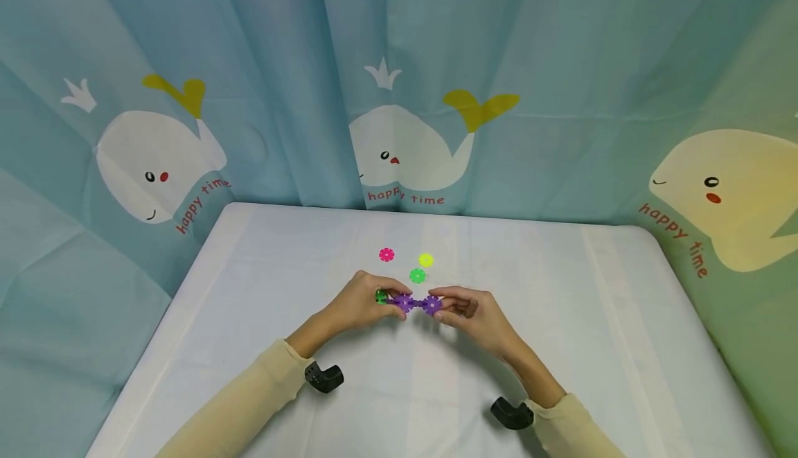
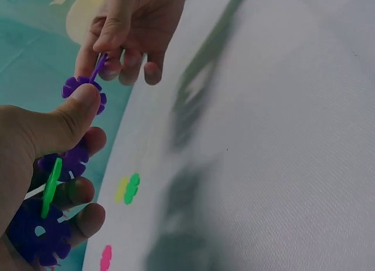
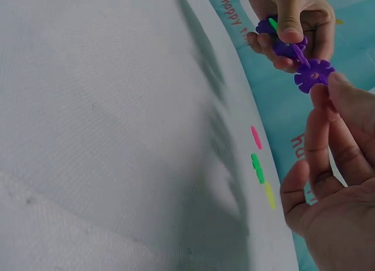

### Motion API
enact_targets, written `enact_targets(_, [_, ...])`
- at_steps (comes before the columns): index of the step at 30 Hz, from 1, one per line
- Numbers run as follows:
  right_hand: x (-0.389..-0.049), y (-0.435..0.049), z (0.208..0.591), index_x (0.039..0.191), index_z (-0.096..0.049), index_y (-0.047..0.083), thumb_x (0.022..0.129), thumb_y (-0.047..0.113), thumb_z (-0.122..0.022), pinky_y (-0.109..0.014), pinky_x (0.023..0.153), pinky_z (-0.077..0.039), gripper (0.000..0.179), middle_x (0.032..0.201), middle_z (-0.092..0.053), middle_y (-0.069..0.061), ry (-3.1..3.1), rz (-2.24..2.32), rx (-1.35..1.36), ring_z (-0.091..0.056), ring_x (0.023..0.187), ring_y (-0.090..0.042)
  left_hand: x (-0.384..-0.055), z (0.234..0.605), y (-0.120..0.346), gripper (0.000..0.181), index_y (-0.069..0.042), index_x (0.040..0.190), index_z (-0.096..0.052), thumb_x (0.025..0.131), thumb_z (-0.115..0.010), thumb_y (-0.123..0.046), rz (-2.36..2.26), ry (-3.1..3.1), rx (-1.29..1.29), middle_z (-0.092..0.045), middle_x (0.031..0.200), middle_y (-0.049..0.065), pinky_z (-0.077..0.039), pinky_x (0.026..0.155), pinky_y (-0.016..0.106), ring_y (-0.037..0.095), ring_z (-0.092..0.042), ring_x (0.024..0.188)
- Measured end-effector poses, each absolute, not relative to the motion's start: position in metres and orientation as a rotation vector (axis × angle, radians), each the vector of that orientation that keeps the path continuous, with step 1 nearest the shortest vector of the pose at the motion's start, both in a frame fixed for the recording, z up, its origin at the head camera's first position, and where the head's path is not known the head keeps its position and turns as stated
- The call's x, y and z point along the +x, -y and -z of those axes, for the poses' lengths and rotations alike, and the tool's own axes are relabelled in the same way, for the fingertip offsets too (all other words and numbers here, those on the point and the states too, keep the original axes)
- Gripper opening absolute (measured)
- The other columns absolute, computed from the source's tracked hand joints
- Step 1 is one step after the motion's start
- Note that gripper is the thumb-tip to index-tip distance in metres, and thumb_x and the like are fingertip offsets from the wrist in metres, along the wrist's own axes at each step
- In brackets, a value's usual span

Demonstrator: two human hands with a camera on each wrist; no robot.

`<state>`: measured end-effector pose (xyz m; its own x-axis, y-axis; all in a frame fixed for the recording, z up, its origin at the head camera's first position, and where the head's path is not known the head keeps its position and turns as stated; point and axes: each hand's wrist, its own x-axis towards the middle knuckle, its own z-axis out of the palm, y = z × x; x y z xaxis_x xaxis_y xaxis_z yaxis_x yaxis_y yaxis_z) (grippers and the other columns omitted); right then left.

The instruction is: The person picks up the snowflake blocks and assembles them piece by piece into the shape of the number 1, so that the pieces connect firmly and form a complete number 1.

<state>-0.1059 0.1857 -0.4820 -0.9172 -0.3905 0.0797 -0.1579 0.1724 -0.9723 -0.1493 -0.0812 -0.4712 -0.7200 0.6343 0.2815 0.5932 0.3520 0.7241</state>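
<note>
My left hand [image 1: 364, 301] grips a short chain of interlocking plastic snowflake discs, its thumb pressed on a purple disc [image 1: 404, 303]. A green disc [image 2: 51, 187] slots edge-on into the chain beside that palm, next to a larger-looking purple disc [image 2: 40, 234]. At the chain's right end, my right hand [image 1: 476, 316] pinches a purple disc [image 3: 314, 75] between thumb and forefinger. Its other fingers are bent loosely. Both hands are raised above the table, their shadows falling on it. The left fingers hide part of the chain.
Three loose discs lie on the table beyond the hands: pink [image 1: 386, 255], yellow [image 1: 426, 260] and green [image 1: 418, 276]. A white cloth covers the table [image 1: 299, 250]. Behind it hangs a blue-green curtain [image 1: 561, 98] with printed whales. Each wrist wears a black camera [image 1: 324, 378].
</note>
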Motion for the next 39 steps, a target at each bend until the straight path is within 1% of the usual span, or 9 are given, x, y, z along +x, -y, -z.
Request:
enact_targets(3, [-0.106, -0.185, 0.483, 0.127, -0.069, -0.002, 0.091, 0.005, -0.078, -0.024, 0.072, -0.057, 0.038, 0.099, -0.074, -0.015, -2.261, 1.825, -0.535, -0.071, 0.087, -0.016, -0.15, 0.472, 0.081, 0.036, -0.003, 0.108, -0.079, 0.075, -0.092, -0.012, -1.32, -2.543, 1.154, -0.078, 0.094, 0.002, -0.054, 0.072, 0.021, 0.003, -0.068, 0.08])
enact_targets(8, [-0.108, -0.183, 0.485, 0.121, -0.072, -0.004, 0.088, 0.004, -0.08, -0.022, 0.07, -0.055, 0.035, 0.098, -0.077, -0.011, -2.345, 1.797, -0.558, -0.071, 0.083, -0.013, -0.149, 0.471, 0.079, 0.034, -0.004, 0.106, -0.079, 0.075, -0.092, -0.012, -1.312, -2.538, 1.171, -0.078, 0.093, 0.002, -0.053, 0.07, 0.02, 0.002, -0.066, 0.079])
enact_targets(13, [-0.109, -0.181, 0.488, 0.116, -0.074, -0.005, 0.085, 0.0, -0.081, -0.021, 0.065, -0.052, 0.032, 0.091, -0.076, -0.01, -2.415, 1.81, -0.617, -0.069, 0.077, -0.012, -0.15, 0.469, 0.078, 0.033, -0.002, 0.105, -0.079, 0.075, -0.091, -0.011, -1.324, -2.539, 1.207, -0.078, 0.092, 0.003, -0.054, 0.07, 0.021, 0.003, -0.066, 0.078])
enact_targets(16, [-0.109, -0.18, 0.49, 0.115, -0.074, -0.005, 0.084, -0.001, -0.081, -0.021, 0.065, -0.052, 0.032, 0.088, -0.075, -0.011, -2.43, 1.825, -0.64, -0.068, 0.076, -0.011, -0.151, 0.469, 0.078, 0.034, -0.002, 0.105, -0.079, 0.075, -0.091, -0.011, -1.319, -2.543, 1.215, -0.078, 0.092, 0.003, -0.054, 0.07, 0.02, 0.003, -0.067, 0.078])
enact_targets(23, [-0.108, -0.181, 0.491, 0.125, -0.067, -0.01, 0.088, -0.002, -0.077, -0.021, 0.071, -0.054, 0.038, 0.094, -0.073, -0.015, -2.386, 1.849, -0.664, -0.069, 0.083, -0.013, -0.151, 0.468, 0.079, 0.036, -0.003, 0.106, -0.078, 0.074, -0.093, -0.012, -1.329, -2.56, 1.176, -0.077, 0.092, 0.001, -0.054, 0.072, 0.021, 0.003, -0.067, 0.079])
enact_targets(32, [-0.107, -0.189, 0.493, 0.136, -0.059, -0.008, 0.09, -0.003, -0.075, -0.024, 0.072, -0.057, 0.05, 0.098, -0.073, -0.015, -2.306, 1.861, -0.681, -0.072, 0.087, -0.014, -0.15, 0.469, 0.081, 0.036, -0.007, 0.109, -0.075, 0.078, -0.091, -0.016, -1.324, -2.53, 1.155, -0.077, 0.095, -0.002, -0.056, 0.081, 0.025, 0.004, -0.068, 0.085])
enact_targets(35, [-0.107, -0.191, 0.494, 0.136, -0.058, -0.009, 0.091, -0.003, -0.074, -0.025, 0.072, -0.057, 0.048, 0.098, -0.074, -0.016, -2.311, 1.865, -0.705, -0.073, 0.085, -0.018, -0.15, 0.468, 0.082, 0.035, -0.009, 0.11, -0.073, 0.079, -0.09, -0.016, -1.334, -2.501, 1.135, -0.076, 0.096, -0.002, -0.057, 0.086, 0.029, 0.005, -0.069, 0.088])
enact_targets(37, [-0.107, -0.193, 0.495, 0.135, -0.06, -0.008, 0.092, -0.004, -0.072, -0.026, 0.071, -0.057, 0.045, 0.097, -0.075, -0.015, -2.329, 1.866, -0.717, -0.073, 0.084, -0.024, -0.15, 0.467, 0.081, 0.034, -0.011, 0.11, -0.071, 0.081, -0.089, -0.017, -1.335, -2.482, 1.127, -0.076, 0.096, -0.003, -0.057, 0.089, 0.03, 0.005, -0.069, 0.089])
enact_targets(39, [-0.106, -0.196, 0.498, 0.134, -0.061, -0.006, 0.094, -0.005, -0.07, -0.027, 0.07, -0.057, 0.042, 0.095, -0.075, -0.015, -2.344, 1.867, -0.724, -0.073, 0.083, -0.03, -0.149, 0.467, 0.081, 0.034, -0.012, 0.11, -0.069, 0.082, -0.089, -0.016, -1.335, -2.468, 1.119, -0.076, 0.095, -0.004, -0.056, 0.086, 0.029, 0.004, -0.069, 0.088])
